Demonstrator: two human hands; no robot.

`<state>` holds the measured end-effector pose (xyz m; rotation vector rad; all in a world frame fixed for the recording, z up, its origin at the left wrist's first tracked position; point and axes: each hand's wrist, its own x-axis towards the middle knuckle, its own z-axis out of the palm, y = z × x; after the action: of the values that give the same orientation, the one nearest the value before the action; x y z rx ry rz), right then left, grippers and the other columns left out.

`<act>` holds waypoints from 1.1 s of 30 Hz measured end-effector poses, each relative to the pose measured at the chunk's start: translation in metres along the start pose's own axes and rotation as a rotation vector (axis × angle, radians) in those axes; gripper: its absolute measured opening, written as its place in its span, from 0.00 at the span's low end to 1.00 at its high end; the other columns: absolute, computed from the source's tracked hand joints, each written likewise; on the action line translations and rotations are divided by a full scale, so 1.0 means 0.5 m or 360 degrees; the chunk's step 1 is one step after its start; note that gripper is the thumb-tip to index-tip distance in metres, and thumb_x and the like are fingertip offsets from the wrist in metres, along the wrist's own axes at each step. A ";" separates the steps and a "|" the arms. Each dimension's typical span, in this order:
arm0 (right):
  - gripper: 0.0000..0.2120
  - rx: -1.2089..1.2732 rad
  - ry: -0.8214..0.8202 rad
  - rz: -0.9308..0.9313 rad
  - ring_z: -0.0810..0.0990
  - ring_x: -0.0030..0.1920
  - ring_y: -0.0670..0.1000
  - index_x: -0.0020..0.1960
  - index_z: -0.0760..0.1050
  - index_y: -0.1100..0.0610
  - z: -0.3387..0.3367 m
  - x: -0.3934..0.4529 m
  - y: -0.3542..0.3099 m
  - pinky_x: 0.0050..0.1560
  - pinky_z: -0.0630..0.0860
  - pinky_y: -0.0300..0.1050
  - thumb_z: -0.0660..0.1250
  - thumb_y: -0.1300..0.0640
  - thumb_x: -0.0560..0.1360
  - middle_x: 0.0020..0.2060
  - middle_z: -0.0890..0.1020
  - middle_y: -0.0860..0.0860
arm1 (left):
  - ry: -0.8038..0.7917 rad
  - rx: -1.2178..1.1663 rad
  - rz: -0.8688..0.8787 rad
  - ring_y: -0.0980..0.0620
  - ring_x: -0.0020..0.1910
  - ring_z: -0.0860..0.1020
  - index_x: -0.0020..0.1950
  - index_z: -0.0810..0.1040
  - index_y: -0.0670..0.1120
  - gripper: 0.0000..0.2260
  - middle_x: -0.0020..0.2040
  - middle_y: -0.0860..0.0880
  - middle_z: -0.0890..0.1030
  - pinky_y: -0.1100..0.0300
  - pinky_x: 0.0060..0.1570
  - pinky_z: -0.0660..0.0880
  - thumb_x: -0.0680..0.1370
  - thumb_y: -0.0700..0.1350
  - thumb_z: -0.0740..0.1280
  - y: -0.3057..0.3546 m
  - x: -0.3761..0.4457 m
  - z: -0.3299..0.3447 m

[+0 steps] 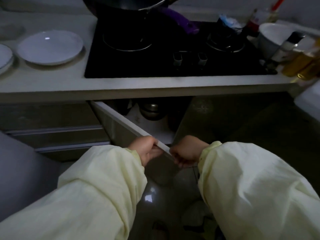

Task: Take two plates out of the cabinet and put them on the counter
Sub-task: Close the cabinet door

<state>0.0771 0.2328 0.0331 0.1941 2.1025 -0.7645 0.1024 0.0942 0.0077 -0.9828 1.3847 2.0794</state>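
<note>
A white plate (50, 47) lies on the pale counter (52, 84) left of the hob. A second white plate (4, 58) shows partly at the left frame edge. Below the hob, the left cabinet door (124, 125) stands swung out towards me. My left hand (147, 149) grips that door's free edge. My right hand (187, 151) is closed on the edge of the right cabinet door (216, 122), which is also ajar. Inside the dim cabinet sits a dark metal pot (152, 110). Pale yellow sleeves cover both my arms.
A black two-burner hob (173, 49) fills the counter's middle, with a dark pan (129, 4) at the back. A white bowl (273, 35), bottles (301, 64) and jars crowd the right end. Drawers (52, 132) are left of the cabinet. Glossy floor tiles (150, 196) lie below.
</note>
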 end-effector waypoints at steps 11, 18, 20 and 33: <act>0.02 0.0461 0.0524 0.0012 0.72 0.47 0.54 0.44 0.69 0.55 -0.129 0.094 -0.024 0.60 0.75 0.53 0.59 0.60 0.75 0.40 0.74 0.55 | -0.0156 -0.0369 0.0050 0.45 0.49 0.80 0.60 0.71 0.37 0.14 0.48 0.39 0.79 0.55 0.43 0.79 0.75 0.35 0.59 0.100 0.115 0.099; 0.08 0.1814 0.0481 0.0155 0.78 0.47 0.55 0.45 0.73 0.61 -0.163 0.172 -0.091 0.51 0.76 0.47 0.57 0.69 0.72 0.42 0.75 0.57 | -0.0149 -0.0472 0.0024 0.39 0.64 0.73 0.59 0.68 0.33 0.13 0.63 0.34 0.73 0.49 0.63 0.70 0.76 0.33 0.54 0.190 0.162 0.118; 0.09 0.1914 0.0530 0.0135 0.77 0.50 0.55 0.44 0.72 0.63 -0.172 0.187 -0.114 0.50 0.76 0.46 0.56 0.72 0.73 0.43 0.75 0.57 | -0.0150 -0.0590 -0.0002 0.38 0.67 0.70 0.54 0.69 0.33 0.09 0.64 0.33 0.71 0.48 0.66 0.67 0.76 0.33 0.53 0.207 0.171 0.115; 0.24 0.2699 0.0334 -0.0234 0.76 0.56 0.57 0.52 0.73 0.61 -0.166 0.249 -0.148 0.64 0.70 0.50 0.47 0.75 0.65 0.48 0.77 0.57 | -0.0116 -0.0960 0.0083 0.41 0.71 0.66 0.72 0.60 0.40 0.27 0.70 0.41 0.68 0.43 0.70 0.61 0.72 0.29 0.49 0.224 0.190 0.092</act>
<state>-0.0851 0.2055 0.0054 1.0143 1.0701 -2.4813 -0.0516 0.0908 0.0128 -1.0809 0.7537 2.6096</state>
